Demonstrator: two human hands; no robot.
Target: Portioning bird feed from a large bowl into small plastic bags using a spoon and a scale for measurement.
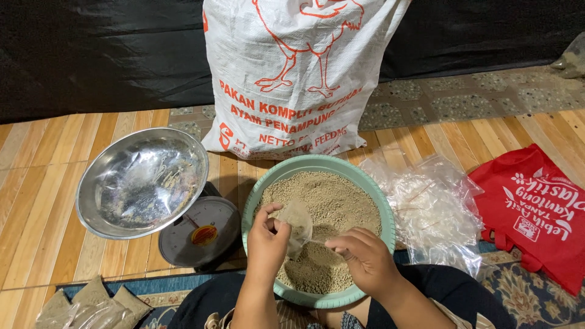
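Your left hand (268, 239) pinches the small clear plastic bag (297, 224) over the round green plastic basin (378, 201) of brown feed pellets (332, 201). Your right hand (364, 256) is clamped on a scoop, mostly hidden. The steel scale pan (141, 183) crowds the basin's left rim

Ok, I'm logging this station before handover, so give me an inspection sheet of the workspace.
Surface: wood-pattern floor with a patterned rug.
Job's things: green basin of brown pellets; small clear bag half in the pellets.
Clutter: steel scale pan on a dial scale, clear bag pile, red tote, filled packets.
Grippers: left hand pinches the bag; right hand closed beside it.
Cables: nothing seen.
Surroundings: white feed sack, black sheet.
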